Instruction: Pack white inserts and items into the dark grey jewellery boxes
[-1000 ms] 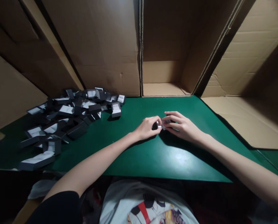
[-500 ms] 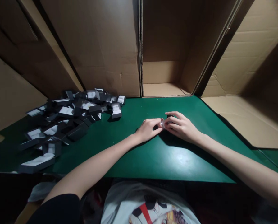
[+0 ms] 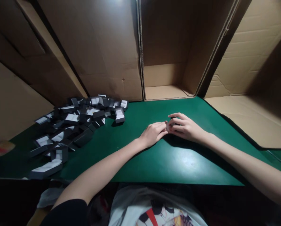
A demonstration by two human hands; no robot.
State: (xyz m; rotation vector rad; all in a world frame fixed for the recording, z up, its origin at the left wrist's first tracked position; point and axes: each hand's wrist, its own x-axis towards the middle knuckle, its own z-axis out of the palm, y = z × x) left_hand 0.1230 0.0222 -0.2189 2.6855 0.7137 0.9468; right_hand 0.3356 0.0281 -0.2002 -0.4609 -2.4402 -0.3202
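Observation:
Both my hands meet at the middle of the green table mat. My right hand is curled around a small dark box, mostly hidden under its fingers. My left hand lies beside it with fingers together, their tips touching the right hand's fingers at the box. Whether the box is open or closed is hidden.
A heap of several small dark boxes with white linings lies on the mat's left side. Large cardboard boxes stand along the back; one open box faces me. A cardboard flap lies at the right.
The white lining seen between my fingers before is now covered. My left fingers have flattened against the right hand. The view has shifted slightly.

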